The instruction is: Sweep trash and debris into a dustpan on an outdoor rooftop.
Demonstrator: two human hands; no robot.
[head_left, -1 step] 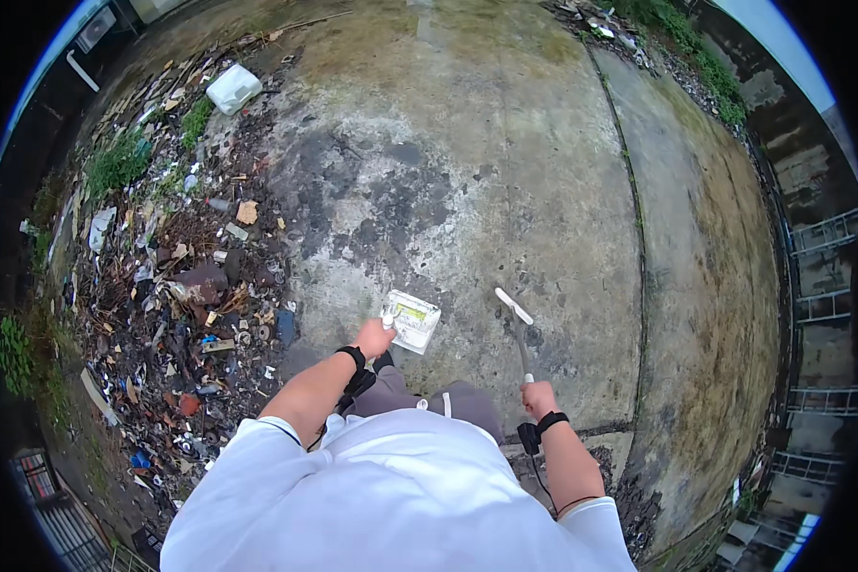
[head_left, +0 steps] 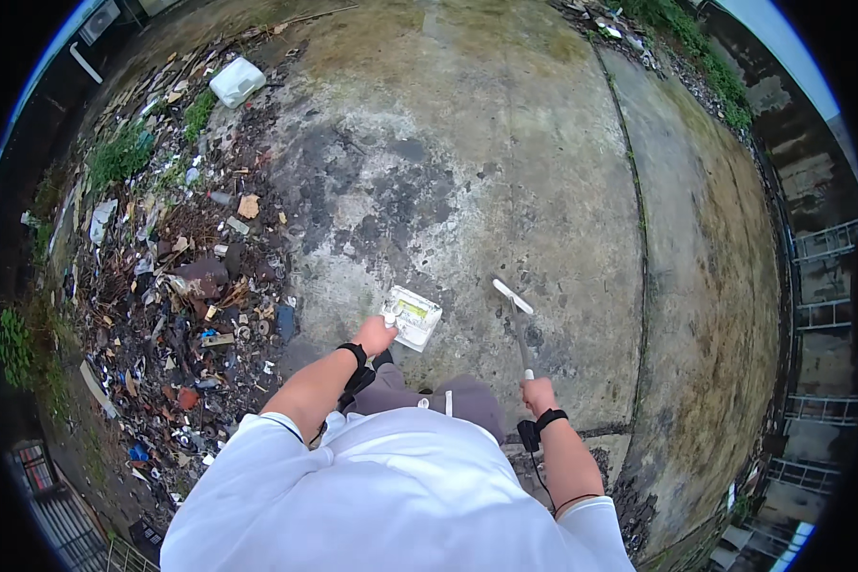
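My left hand [head_left: 376,336] is closed around the white handle end of what looks like a dustpan [head_left: 416,329], a dirty white, squarish plastic piece with a yellow-green label. The dustpan is just ahead of my feet, slightly left of centre. To the right, my right hand [head_left: 539,394] grips the white end of a long grey pole. At the pole's far end is a narrow white crosspiece, so it looks like a broom [head_left: 513,296]. Its head is at the concrete; bristles cannot be made out. A gap of bare concrete separates the broom head from the dustpan.
A broad heap of rubbish [head_left: 200,276] covers the ground on my left, with weeds [head_left: 119,160] and a white plastic container [head_left: 237,82] among it. Stained concrete [head_left: 562,162] stretches ahead. Metal ladders [head_left: 825,310] line the wall at the far right.
The broom head has shifted very slightly forward. Both hands keep their grips, and the dustpan stays almost where it was.
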